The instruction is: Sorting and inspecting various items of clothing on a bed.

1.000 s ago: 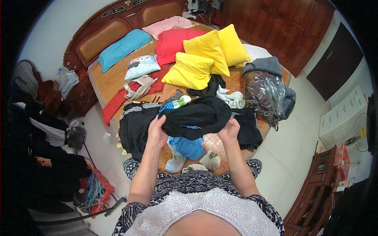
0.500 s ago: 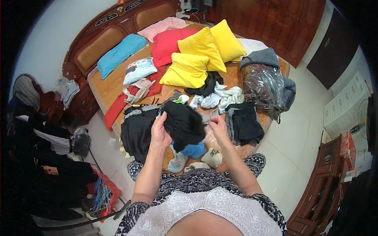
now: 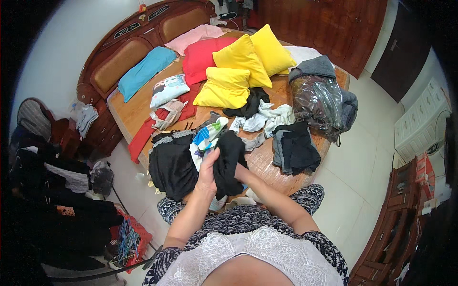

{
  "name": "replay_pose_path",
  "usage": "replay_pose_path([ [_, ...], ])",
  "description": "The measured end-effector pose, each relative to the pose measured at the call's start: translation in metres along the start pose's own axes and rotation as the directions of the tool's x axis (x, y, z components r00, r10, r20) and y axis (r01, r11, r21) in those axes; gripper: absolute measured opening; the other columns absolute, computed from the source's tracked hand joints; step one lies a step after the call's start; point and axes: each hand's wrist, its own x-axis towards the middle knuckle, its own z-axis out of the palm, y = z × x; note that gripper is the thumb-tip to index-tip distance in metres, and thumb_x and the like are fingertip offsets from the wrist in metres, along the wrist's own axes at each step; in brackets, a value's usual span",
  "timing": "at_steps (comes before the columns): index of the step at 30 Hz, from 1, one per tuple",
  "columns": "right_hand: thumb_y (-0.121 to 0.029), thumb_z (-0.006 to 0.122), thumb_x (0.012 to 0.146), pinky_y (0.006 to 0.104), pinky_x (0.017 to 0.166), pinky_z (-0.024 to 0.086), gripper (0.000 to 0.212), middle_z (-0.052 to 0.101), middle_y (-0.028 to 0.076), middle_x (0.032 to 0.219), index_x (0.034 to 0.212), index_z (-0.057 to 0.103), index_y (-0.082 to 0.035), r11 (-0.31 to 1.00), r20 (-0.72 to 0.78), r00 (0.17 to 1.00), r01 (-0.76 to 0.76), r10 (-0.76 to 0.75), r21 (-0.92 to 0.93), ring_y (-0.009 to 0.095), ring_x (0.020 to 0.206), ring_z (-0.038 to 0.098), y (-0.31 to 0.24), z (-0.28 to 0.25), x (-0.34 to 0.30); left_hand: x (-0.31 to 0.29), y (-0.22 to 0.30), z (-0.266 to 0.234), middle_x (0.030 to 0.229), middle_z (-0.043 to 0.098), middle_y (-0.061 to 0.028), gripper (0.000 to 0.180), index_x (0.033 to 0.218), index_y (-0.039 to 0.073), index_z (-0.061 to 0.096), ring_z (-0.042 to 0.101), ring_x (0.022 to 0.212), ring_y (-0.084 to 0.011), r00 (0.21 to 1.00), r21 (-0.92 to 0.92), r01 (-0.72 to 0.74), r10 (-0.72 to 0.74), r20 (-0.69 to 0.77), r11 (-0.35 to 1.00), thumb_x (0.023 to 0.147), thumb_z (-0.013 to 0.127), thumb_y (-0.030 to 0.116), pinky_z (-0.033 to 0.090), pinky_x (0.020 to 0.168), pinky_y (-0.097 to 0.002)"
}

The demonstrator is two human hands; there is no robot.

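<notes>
Gripping black cloth (image 3: 230,162), left hand (image 3: 207,174); right hand (image 3: 242,174) partly hidden by it, grip unclear

I am in the bedroom of a home. Before me is a wide bed (image 3: 260,167) with a carved, padded headboard (image 3: 119,62), a blue pillow (image 3: 147,71), a red pillow (image 3: 198,62) and yellow cushions (image 3: 222,90). Everyday clothes (image 3: 300,150) lie across it. Past it I see a wooden wardrobe (image 3: 329,33); on my right, a white drawer unit (image 3: 415,119); on my left, a red basket (image 3: 145,234) with hangers (image 3: 126,238).
</notes>
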Motion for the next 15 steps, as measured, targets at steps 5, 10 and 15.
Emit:
replay_pose_path([
  [5,-0.017,0.053,0.085,0.033,0.098,0.037,0.035,0.056,0.01,0.119,0.117,0.055,-0.003,0.68,0.077,0.899,0.38,-0.431,-0.627,0.022,0.114,0.049,-0.014,-0.019,0.009,-0.013,0.012,0.029,0.12,0.054,-0.0132,0.065,0.132,-0.001,0.039,0.058,0.104,-0.0217,0.994,0.224,-0.097,0.085,0.065,0.97,0.074,0.068,0.013,0.047,0.091,-0.0328],
  [10,-0.012,0.048,0.077,0.0336,0.086,0.046,0.035,0.062,0.011,0.106,0.108,0.058,0.002,0.823,-0.072,0.993,-0.032,0.089,0.567,0.021,0.097,0.059,-0.084,-0.057,-0.014,-0.009,0.06,0.005,0.107,0.061,-0.0153,0.057,0.127,-0.001,0.046,0.064,0.089,-0.021,0.964,0.527,-0.143,0.239,-0.118,0.838,0.071,0.058,-0.005,0.053,0.08,-0.0315],
  [15,-0.011,0.046,0.079,0.0356,0.084,0.049,0.037,0.062,0.013,0.102,0.115,0.051,0.0,0.586,-0.23,0.964,0.264,-0.134,0.766,0.023,0.092,0.062,-0.119,-0.088,-0.016,0.003,0.077,-0.039,0.091,0.064,-0.0128,0.037,0.105,-0.004,0.057,0.064,0.074,-0.0182,0.917,0.576,-0.158,0.336,-0.216,0.802,0.07,0.047,-0.011,0.054,0.071,-0.0294],
])
